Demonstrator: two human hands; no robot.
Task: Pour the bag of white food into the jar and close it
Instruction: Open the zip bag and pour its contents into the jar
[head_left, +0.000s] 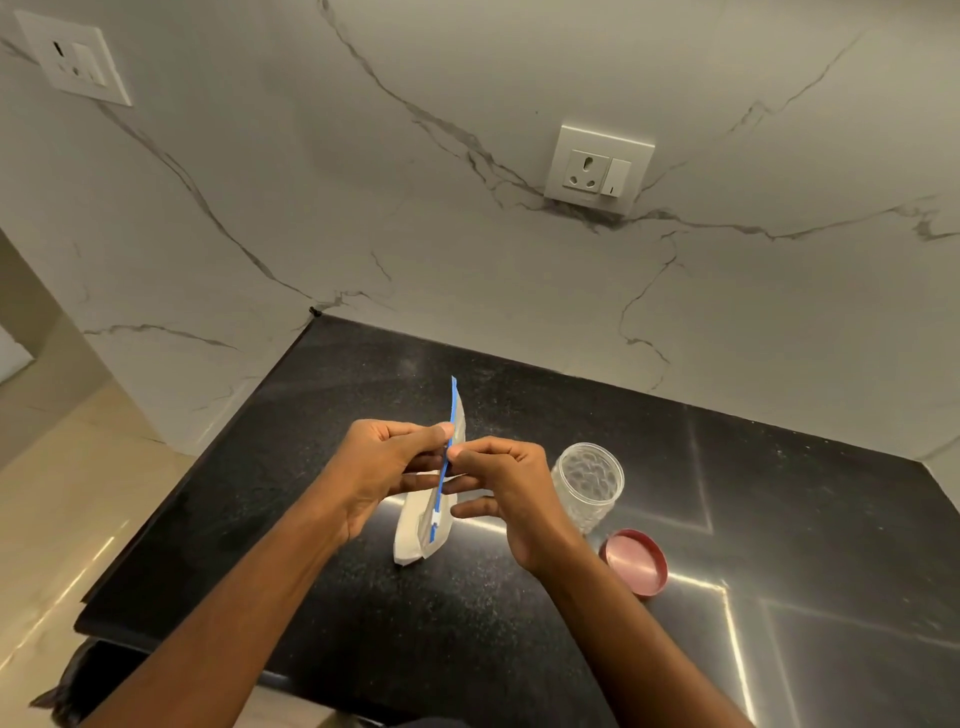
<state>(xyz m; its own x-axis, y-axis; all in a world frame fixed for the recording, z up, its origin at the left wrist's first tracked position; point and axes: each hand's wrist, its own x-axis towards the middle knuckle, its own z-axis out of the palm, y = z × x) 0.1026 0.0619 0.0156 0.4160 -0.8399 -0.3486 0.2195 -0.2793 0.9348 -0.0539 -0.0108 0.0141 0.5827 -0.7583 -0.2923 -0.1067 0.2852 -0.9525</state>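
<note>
counter (519, 649): black, speckled, glossy, with bright light streaks on the right part; it meets a white veined marble wall (467, 260) at the back and left.

bag (415, 540): clear, zip-top, holding white food; it stands edge-on near the middle of the counter, bottom resting on the surface, blue zip strip (451, 431) running up along its top edge. a white slider sits at the near end of the strip.

left hand (374, 473): thumb and fingers pinched on the left side of the bag's top, at the strip.

right hand (506, 483): thumb and forefinger pinched on the right side of the same strip, directly opposite the left; the other fingers are spread loose below. whether the zip is parted cannot be told.

jar (588, 483): clear, patterned plastic, upright, open-mouthed, just right of the right hand; looks empty.

lid (635, 562): pink-red, round, lying inner side up on the counter, near side of the jar and just beside it.

sockets: one white plate (597, 169) on the back wall above the jar; a second (72, 57) high on the left.
</note>
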